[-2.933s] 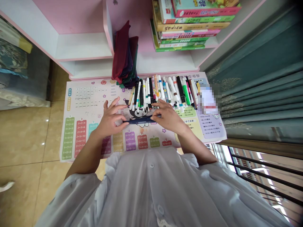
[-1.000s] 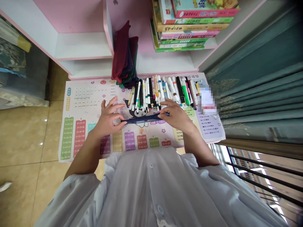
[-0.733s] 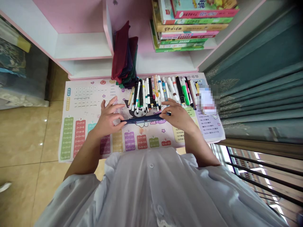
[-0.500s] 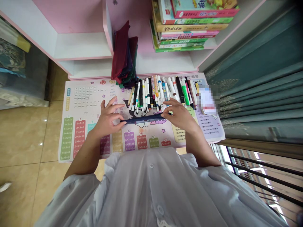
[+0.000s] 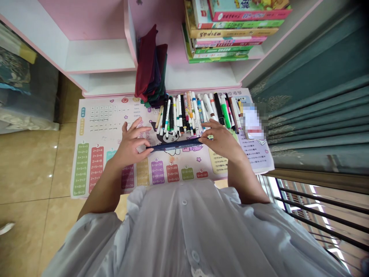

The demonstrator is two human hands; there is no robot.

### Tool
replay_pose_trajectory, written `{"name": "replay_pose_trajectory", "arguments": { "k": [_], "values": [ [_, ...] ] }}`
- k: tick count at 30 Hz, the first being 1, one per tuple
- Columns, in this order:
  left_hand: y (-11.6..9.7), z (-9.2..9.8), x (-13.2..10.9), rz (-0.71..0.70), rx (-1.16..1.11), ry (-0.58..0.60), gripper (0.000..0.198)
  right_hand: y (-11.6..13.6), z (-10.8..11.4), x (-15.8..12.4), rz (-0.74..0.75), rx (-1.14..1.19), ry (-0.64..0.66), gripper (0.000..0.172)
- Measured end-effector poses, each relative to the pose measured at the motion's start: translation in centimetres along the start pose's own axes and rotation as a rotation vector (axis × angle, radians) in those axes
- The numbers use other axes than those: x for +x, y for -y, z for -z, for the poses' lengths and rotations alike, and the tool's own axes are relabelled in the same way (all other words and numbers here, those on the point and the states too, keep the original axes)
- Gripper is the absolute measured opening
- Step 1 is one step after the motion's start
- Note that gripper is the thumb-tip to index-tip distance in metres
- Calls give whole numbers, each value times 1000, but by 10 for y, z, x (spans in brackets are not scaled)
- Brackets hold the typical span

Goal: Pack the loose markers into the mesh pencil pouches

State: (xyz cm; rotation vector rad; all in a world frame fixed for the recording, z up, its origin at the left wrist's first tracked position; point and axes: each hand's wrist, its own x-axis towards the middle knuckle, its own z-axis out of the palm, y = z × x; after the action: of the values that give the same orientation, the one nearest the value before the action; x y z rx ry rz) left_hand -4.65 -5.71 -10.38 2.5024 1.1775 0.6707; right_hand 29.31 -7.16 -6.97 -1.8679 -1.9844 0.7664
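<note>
Both ends of a slim navy case (image 5: 173, 145) are pinched by the left hand (image 5: 131, 143) and right hand (image 5: 220, 144), just below crowded markers (image 5: 190, 111) on a times-table mat (image 5: 115, 104).

The dark blue strip (image 5: 173, 145) in the middle of the view is too thin, seen edge-on, to tell what it is. Its right end disappears under the right hand (image 5: 220, 143), and its other end is lost against the left hand (image 5: 131, 144). At 6 o'clock, the white shirt (image 5: 184, 231) and forearms hide the lower part of the printed times-table mat (image 5: 98, 115). At 2 o'clock, a pixelated patch (image 5: 251, 122) blurs whatever lies on the mat. The stacked books (image 5: 230, 32) at 1 o'clock run off the top edge, their titles too small to read. A white object (image 5: 5, 227) at 8 o'clock is cut off by the left edge.
</note>
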Motion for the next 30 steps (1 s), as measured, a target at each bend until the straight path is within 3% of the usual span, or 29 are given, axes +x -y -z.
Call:
{"name": "replay_pose_trajectory", "arguments": {
  "k": [30],
  "values": [
    [0, 0, 0, 4, -2, 0, 27, -11, 7, -2, -8, 29, -43, 19]
  ]
}}
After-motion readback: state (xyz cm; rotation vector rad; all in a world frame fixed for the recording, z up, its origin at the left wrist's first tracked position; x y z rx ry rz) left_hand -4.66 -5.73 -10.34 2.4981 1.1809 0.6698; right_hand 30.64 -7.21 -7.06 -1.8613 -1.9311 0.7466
